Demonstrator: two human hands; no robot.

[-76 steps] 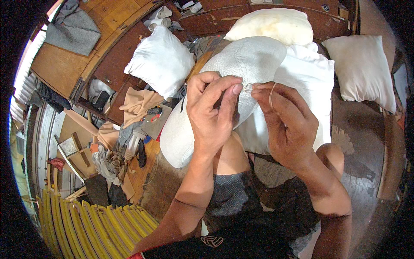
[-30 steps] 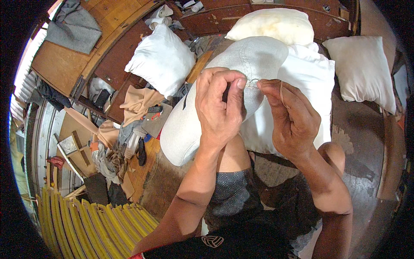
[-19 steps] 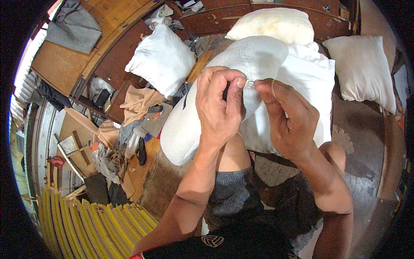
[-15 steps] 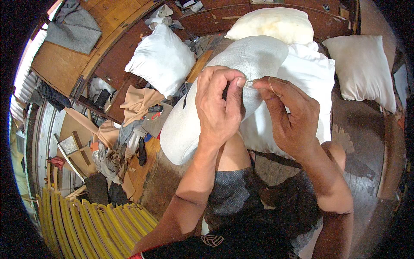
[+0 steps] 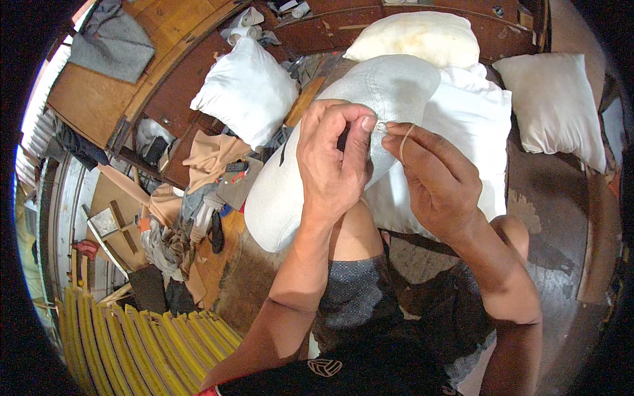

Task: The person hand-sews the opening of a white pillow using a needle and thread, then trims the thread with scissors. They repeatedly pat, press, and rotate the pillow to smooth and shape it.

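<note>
A long, stuffed light grey cushion [image 5: 403,79] lies across my lap, with a stitched seam running down to my fingers. Thumb and forefinger of my left hand [image 5: 330,162] are pinched together at the cushion's edge, gripping a bit of its fabric. Close to that pinch, the fingertips of my right hand [image 5: 441,181] are pressed together on a pale thread [image 5: 407,140], which loops over the fingers. Whether a needle is there is too small to make out.
White pillows surround me: one at the left [image 5: 247,92], a yellowish one [image 5: 419,39] behind the cushion, another [image 5: 558,109] at the right. White fabric [image 5: 472,145] lies under the cushion. Crumpled cloths [image 5: 214,158] fill the left side. A yellow slatted piece [image 5: 145,343] stands lower left.
My right hand has shifted slightly left and down, its fingers straighter. The thread loop over its fingers shows more clearly. My left hand keeps its pinch almost in place.
</note>
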